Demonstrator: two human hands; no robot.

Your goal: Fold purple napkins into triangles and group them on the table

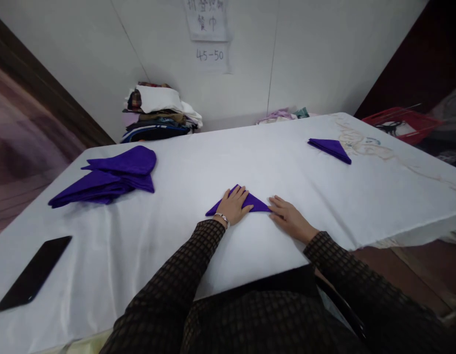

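From where I stand, a person is bent over a table spread with a white sheet (213,167), both hands on a purple cloth (259,204) folded into a triangle. Take that cloth as the middle of the dial, with the wall (242,73) at 12. It lies flat on the sheet, close in front of the person. Its long axis runs from 9 to 3, the longest edge facing the person, and its peak points to 12.

The left hand (233,205) is laid palm down across the cloth's left half, fingers straight and reaching towards 1, covering much of it; a bracelet (222,218) circles the wrist. The right hand (289,220) is stretched out too, fingers towards 10, the tips touching the sharp corner at 3. The hands are apart, with a bare strip of cloth between them.

Another folded triangle (330,149) sits at 2, its long axis running from 10 to 4. Between 9 and 10 is a loose purple heap (120,174), one tip pointing to 8. A phone (34,273) lies at 8. Clothes (159,115) are piled between 10 and 11, and a red basket (415,125) stands out past 2.
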